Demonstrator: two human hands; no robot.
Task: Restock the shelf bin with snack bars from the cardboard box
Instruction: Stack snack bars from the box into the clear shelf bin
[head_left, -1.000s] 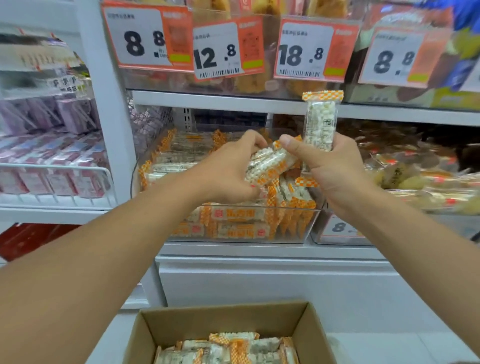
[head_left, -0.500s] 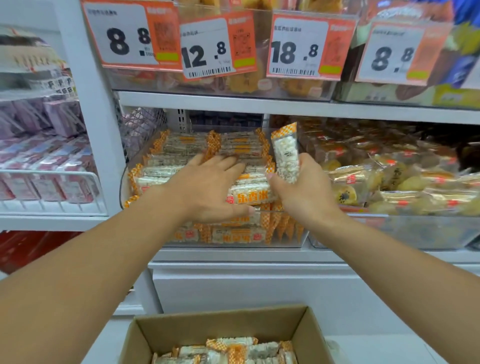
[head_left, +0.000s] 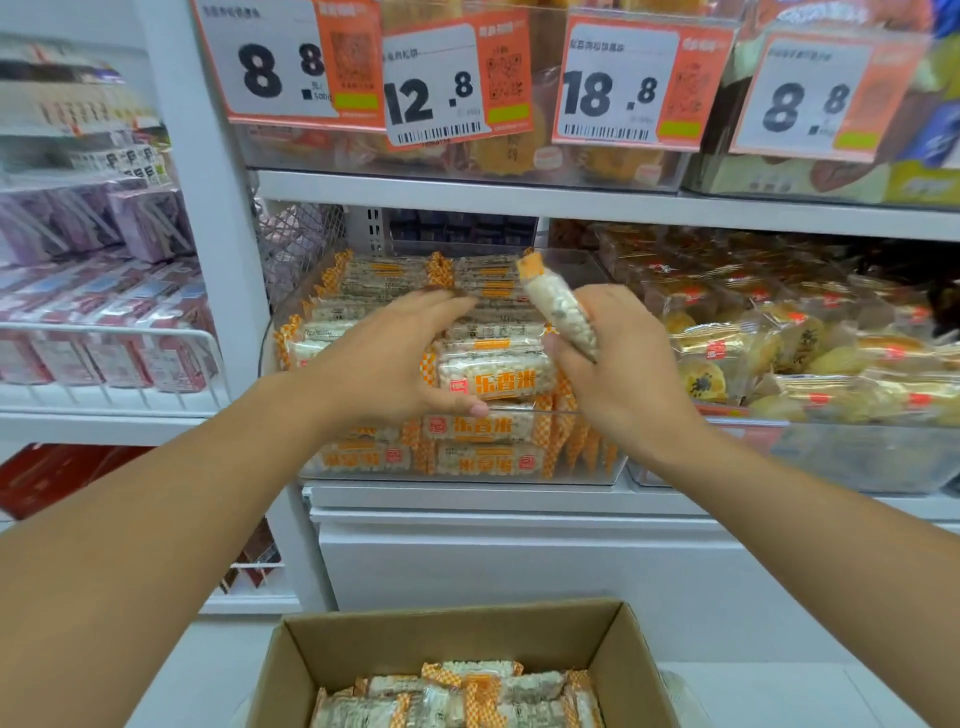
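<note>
One snack bar (head_left: 563, 312) clamped in right hand (head_left: 618, 374), tilted left above shelf bin (head_left: 462, 470), more slanted than half a second ago. Left hand (head_left: 384, 364) spread flat on stacked bars (head_left: 493, 371), as before. More bars in cardboard box (head_left: 636, 670) below.

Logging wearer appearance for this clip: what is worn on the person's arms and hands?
Nothing is worn that shows. Both forearms are bare up to the frame edge, with no sleeves in view. The left hand and right hand carry no gloves, rings, watch or wristband.
</note>
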